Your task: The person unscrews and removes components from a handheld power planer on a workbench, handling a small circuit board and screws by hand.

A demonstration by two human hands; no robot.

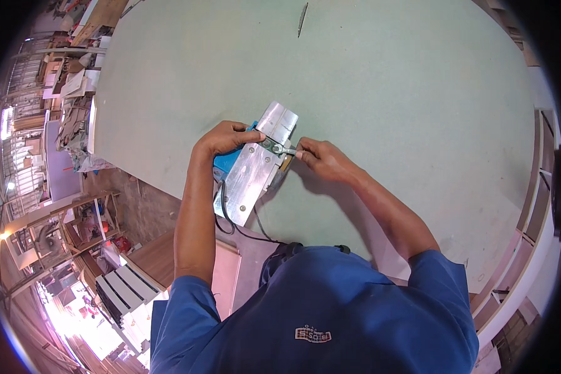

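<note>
An electric hand planer (pixel 246 177) lies sole-up on the large pale green table, its silver base plates facing me and its blue body showing along the left side. My left hand (pixel 230 137) grips the planer's left side, the thumb pressed near the gap between the front and rear plates. Pinched in the fingers of my right hand (pixel 323 158) is a small metal wrench (pixel 285 149), whose head sits at the bolts in that gap. How well the wrench seats on a bolt is too small to tell.
A black cord (pixel 255 236) runs from the planer over the table's near edge toward my body. Far off on the pale green table (pixel 405 81) is a thin dark strip or slit (pixel 302 20). Shelving (pixel 62 237) and stacked boards (pixel 128 287) stand left; a white frame (pixel 530 249) stands right.
</note>
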